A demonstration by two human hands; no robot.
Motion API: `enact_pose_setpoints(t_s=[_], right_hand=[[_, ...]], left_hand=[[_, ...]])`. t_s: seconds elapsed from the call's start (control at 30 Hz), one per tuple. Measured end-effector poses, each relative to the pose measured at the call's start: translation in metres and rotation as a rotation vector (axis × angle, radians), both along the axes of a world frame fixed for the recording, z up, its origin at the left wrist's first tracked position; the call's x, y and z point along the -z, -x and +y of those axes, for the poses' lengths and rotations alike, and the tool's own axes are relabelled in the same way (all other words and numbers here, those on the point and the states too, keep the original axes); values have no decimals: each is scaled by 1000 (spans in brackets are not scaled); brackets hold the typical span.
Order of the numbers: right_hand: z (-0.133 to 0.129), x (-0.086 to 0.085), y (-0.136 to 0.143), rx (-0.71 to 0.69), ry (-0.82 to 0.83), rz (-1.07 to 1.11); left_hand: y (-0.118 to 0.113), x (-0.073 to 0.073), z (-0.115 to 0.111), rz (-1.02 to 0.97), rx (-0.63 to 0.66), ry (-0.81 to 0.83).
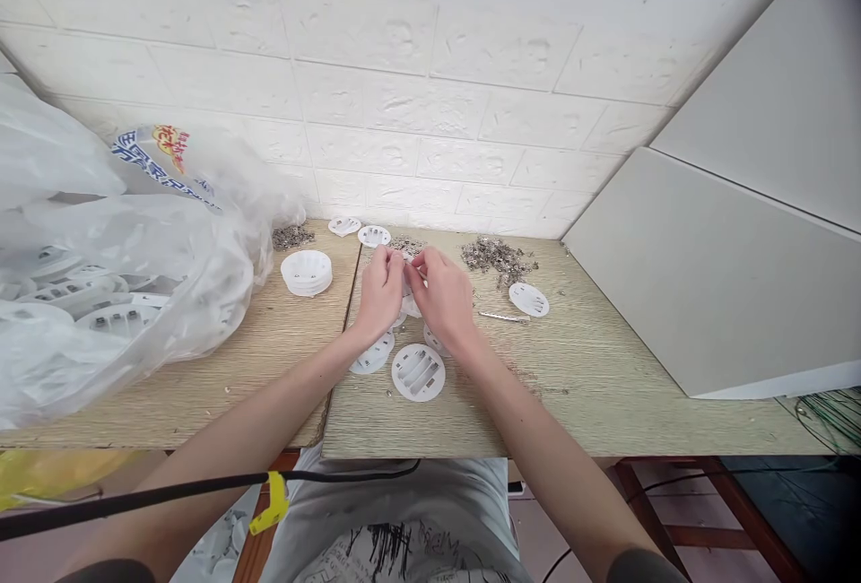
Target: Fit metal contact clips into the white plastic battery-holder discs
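In the head view my left hand (pixel 381 294) and my right hand (pixel 444 298) meet over the table, fingers bent and pinched together. Between them shows part of a white round plastic battery holder (pixel 410 305), gripped by my left fingers. What my right fingertips pinch against it is too small to make out. Just below the hands lie more white discs: a slotted battery holder (pixel 418 373) in full view, another (pixel 373 356) partly under my left wrist, and one (pixel 434 341) mostly covered by my right hand. Behind the fingers is a heap of small metal pieces (pixel 407 245).
Right of my hands are a pile of small metal clips (pixel 496 257), a thin metal tool (pixel 503 317) and one disc (pixel 529 300). To the left stand stacked discs (pixel 307 274) and a large clear bag (pixel 202 296) of holders. A black cable (pixel 168 486) crosses in front.
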State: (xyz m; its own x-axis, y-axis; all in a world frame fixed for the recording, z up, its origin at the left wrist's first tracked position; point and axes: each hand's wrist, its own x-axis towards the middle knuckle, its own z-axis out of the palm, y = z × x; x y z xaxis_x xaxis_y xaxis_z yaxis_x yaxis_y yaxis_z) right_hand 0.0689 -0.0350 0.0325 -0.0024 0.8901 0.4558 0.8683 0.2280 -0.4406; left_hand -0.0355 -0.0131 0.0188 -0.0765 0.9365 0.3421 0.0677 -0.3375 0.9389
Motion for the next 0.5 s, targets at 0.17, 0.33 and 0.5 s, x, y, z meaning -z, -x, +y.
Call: enact_pose_setpoints(t_s=[0.17,0.33,0.5], right_hand=[[2,8,6,35,2,20],[3,10,12,12,-7,52],[6,9,7,35,-5,63]], left_hand=[[-1,-5,-4,-43,-49,3],[-1,-1,-1,-45,-96,4],[-6,6,1,-19,-22,69]])
